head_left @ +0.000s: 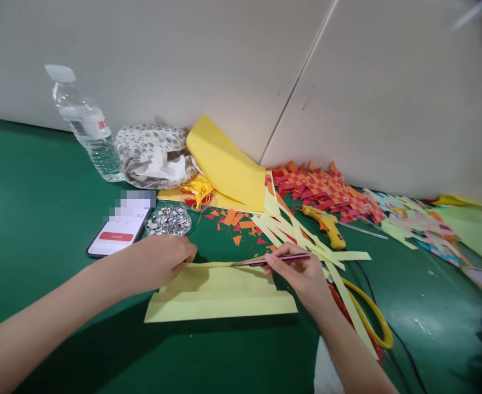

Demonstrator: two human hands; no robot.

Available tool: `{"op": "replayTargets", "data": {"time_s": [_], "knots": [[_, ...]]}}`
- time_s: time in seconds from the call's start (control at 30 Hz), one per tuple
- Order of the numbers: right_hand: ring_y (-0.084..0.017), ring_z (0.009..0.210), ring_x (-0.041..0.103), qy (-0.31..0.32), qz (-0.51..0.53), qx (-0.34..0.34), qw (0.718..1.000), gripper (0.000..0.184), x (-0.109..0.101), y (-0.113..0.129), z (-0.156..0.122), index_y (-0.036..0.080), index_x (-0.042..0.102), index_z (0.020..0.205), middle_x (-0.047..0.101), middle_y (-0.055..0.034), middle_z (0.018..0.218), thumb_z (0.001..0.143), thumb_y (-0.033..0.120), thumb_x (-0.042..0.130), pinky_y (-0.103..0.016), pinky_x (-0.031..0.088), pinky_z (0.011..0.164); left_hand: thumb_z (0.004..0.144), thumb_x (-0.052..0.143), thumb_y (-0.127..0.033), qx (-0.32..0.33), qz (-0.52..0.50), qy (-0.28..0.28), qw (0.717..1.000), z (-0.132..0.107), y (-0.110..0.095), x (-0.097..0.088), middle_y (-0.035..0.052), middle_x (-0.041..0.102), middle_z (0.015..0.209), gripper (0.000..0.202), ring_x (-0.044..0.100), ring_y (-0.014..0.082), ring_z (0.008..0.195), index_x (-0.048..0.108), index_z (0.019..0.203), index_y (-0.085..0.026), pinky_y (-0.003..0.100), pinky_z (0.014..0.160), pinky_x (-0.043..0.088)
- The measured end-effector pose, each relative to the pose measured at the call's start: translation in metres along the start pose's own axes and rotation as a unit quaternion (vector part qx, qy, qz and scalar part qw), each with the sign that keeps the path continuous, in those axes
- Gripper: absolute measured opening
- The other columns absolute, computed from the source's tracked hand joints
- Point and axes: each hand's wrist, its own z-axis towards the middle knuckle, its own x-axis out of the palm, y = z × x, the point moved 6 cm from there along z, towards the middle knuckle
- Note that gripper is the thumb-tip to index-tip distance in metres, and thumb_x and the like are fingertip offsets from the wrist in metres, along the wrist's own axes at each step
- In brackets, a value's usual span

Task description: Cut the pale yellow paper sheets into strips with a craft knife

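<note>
A pale yellow folded paper sheet [224,295] lies on the green table in front of me. My left hand [165,260] rests on its upper left edge, fingers curled and pressed down on the paper. My right hand [300,273] pinches a thin dark pencil [271,260] that lies almost flat, its tip at the sheet's top edge. Under my right wrist lie scissors with a yellow and red handle [372,317].
Cut yellow strips [298,230] and orange scraps [235,221] lie behind the sheet. Further back: a dish of googly eyes [168,220], a phone [120,230], a water bottle [87,126], a patterned pouch [153,153], bright yellow paper [224,161], a yellow glue gun [327,224], woven paper fish [327,189]. A wall stands behind.
</note>
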Motion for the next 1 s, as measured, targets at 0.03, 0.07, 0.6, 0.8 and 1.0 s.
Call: {"op": "replayTargets", "data": {"time_s": [0.03,0.07,0.6,0.8,1.0], "knots": [[-0.018,0.057,0.066,0.002,-0.002,0.002,1.0,0.025,-0.001,0.003,0.0,0.018,0.064,0.067,0.068,-0.0028,0.059,0.073,0.04,0.074,-0.027,0.052,0.056,0.085,0.042,-0.012,0.004,-0.003,-0.005,1.0,0.002,-0.003,0.0,0.0036,0.063,0.078,0.019,0.06,0.018,0.069,0.057,0.077,-0.019,0.025,0.056,0.036],[-0.018,0.057,0.066,0.001,-0.002,0.003,1.0,0.025,-0.001,0.006,-0.001,0.019,0.064,0.067,0.068,-0.0027,0.059,0.073,0.04,0.074,-0.027,0.052,0.057,0.086,0.042,-0.013,0.007,-0.005,-0.012,1.0,0.005,-0.007,0.0,0.0036,0.062,0.077,0.019,0.06,0.0178,0.069,0.058,0.077,-0.019,0.025,0.056,0.036],[-0.017,0.057,0.066,-0.065,0.007,-0.029,0.997,0.02,-0.011,0.039,-0.004,0.02,0.068,0.07,0.069,-0.0029,0.064,0.075,0.038,0.073,-0.028,0.055,0.059,0.095,0.039,-0.022,0.053,0.015,-0.101,0.993,0.023,-0.016,0.012,0.0023,0.058,0.079,0.021,0.055,0.0142,0.066,0.054,0.082,-0.017,0.024,0.055,0.035],[-0.016,0.062,0.068,-0.069,0.123,-0.03,0.99,0.017,0.009,0.04,-0.001,0.02,0.067,0.072,0.069,-0.0015,0.067,0.076,0.035,0.073,-0.028,0.057,0.062,0.096,0.037,-0.022,0.093,0.1,-0.133,0.982,0.021,-0.028,0.014,0.0048,0.059,0.078,0.024,0.056,0.0168,0.068,0.056,0.083,-0.015,0.025,0.054,0.036],[-0.014,0.056,0.066,-0.111,0.201,0.026,0.973,0.018,0.005,0.021,0.005,0.019,0.064,0.065,0.067,0.0006,0.059,0.069,0.03,0.077,-0.024,0.057,0.057,0.097,0.035,-0.022,0.129,0.121,-0.187,0.966,0.02,-0.028,0.016,0.0038,0.059,0.074,0.028,0.055,0.0158,0.065,0.057,0.082,-0.015,0.025,0.055,0.036]]}}
